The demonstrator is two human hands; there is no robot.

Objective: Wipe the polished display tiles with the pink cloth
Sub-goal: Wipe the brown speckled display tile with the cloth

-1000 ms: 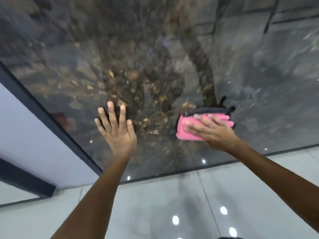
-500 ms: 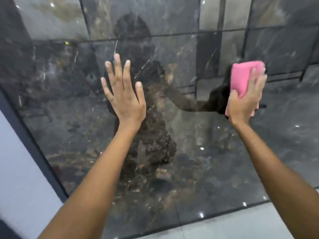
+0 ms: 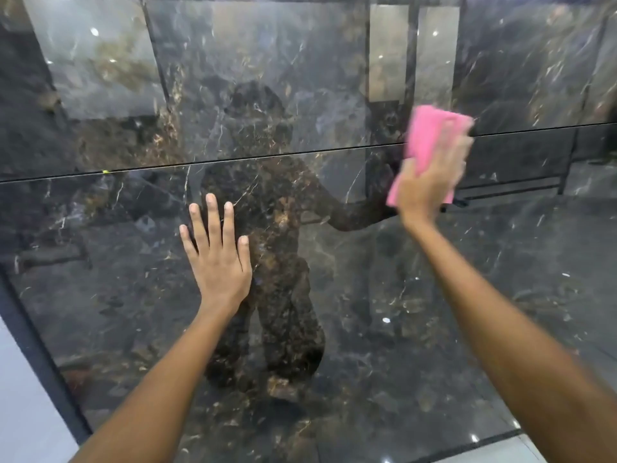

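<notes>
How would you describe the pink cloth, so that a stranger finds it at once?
Follow the thin horizontal joint across the dark polished tiles to its right part. There the right hand presses the pink cloth flat; it is the only bright thing.

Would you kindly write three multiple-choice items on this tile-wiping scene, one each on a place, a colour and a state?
1. Where does the folded pink cloth lie?
A. across the thin seam between the upper and lower dark marbled tiles
B. on the pale floor
C. under the left hand

2. What colour are the polished display tiles?
A. plain white
B. dark grey-black with brown and white veins
C. bright green

3. How does the left hand lie?
A. curled in a fist
B. pinching the cloth
C. flat on the lower tile, fingers straight and spread

Answers: A, the cloth under the right hand straddles the seam; B, the veined dark surface shows it; C, all fingers lie straight on the tile.
</notes>
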